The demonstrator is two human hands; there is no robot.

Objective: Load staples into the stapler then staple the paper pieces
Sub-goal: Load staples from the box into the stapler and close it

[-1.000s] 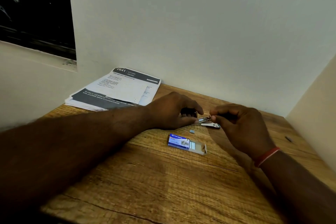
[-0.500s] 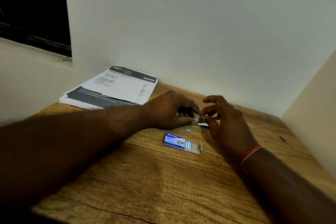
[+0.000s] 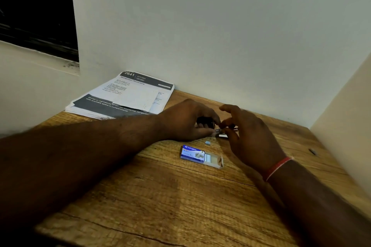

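The right hand (image 3: 249, 138) has slid in from the right over the last second. It now sits hard against the left hand (image 3: 186, 120), covering most of the bright metal that was in plain sight before. The left hand is clamped round the dark body of the stapler (image 3: 205, 122), pinning it to the counter (image 3: 160, 196) near the back wall. The right thumb and fingertips pinch the stapler's shiny front end, with the index finger lifted above.

The counter is warm wood-grain board with long dark lines across it, tucked into a corner. There's a pale wall (image 3: 220, 36) behind, a cream side wall (image 3: 351, 106) on the right and a dark window opening (image 3: 36, 10) up at the left.

The papers (image 3: 128, 94) lie in a loose stack at the back left, against the wall. The blue staple box (image 3: 192, 154), its drawer slid out to the right, lies just in front of the hands. A pale-blue scrap (image 3: 207, 142) sits between the box and the stapler, and a small dark bit (image 3: 312, 151) lies alone far right. A red thread band (image 3: 278, 167) circles the right wrist.

The stapler is mostly buried under both hands, and I can't tell whether a staple strip sits between those right fingers. Apart from the headings, the print on the papers is too small to read. Both forearms run off the bottom edge, and the counter's near-left corner is lost in shadow.
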